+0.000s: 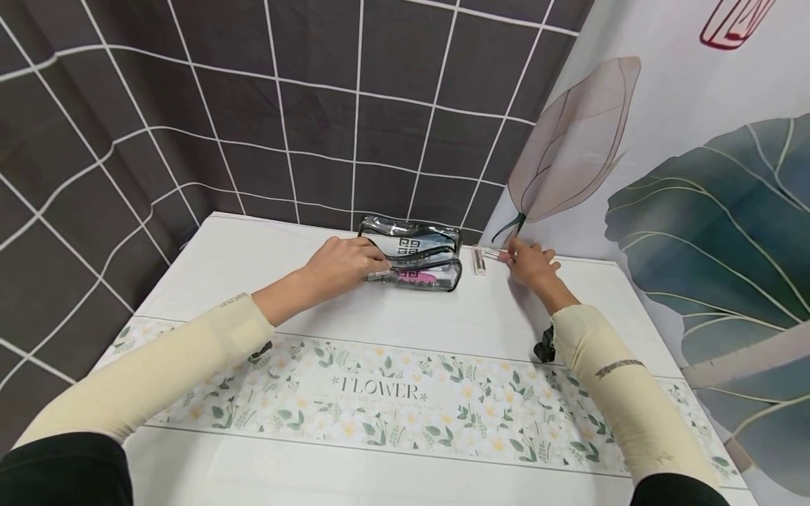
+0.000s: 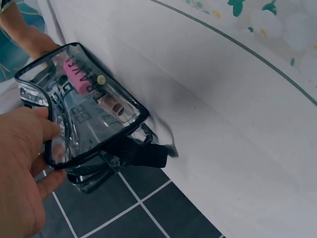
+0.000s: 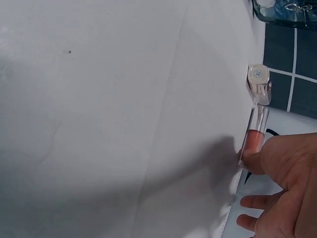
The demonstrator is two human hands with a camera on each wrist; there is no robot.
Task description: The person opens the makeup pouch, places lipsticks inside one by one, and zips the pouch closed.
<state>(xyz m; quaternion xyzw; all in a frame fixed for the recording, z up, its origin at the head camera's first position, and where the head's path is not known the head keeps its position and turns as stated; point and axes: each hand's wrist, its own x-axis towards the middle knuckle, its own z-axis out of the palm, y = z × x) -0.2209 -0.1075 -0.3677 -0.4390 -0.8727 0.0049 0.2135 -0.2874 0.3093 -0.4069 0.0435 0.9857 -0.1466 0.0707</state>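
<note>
My left hand [image 1: 346, 266] grips the side of a clear pouch [image 1: 443, 270] with black trim, its thumb and fingers at the edge. Through the plastic in the left wrist view, a pink item [image 2: 76, 77] with dark letters and a rose-gold tube [image 2: 111, 105] show. Over at the right, my right hand [image 1: 530, 267] pinches a clear lip gloss tube [image 3: 254, 136] with coral colour at its lower end. Touching or nearly touching the tube's far end is a small clear and rose-gold cosmetic tube [image 1: 479, 261], lying on the white table. Part of the lip gloss is hidden by the thumb.
The white table [image 1: 253, 464] has a flower-printed band [image 1: 380, 393] across it. Behind its back edge hangs a dark grid-patterned curtain [image 1: 316, 126]. A leaf-printed curtain [image 1: 658, 98] hangs close on the right.
</note>
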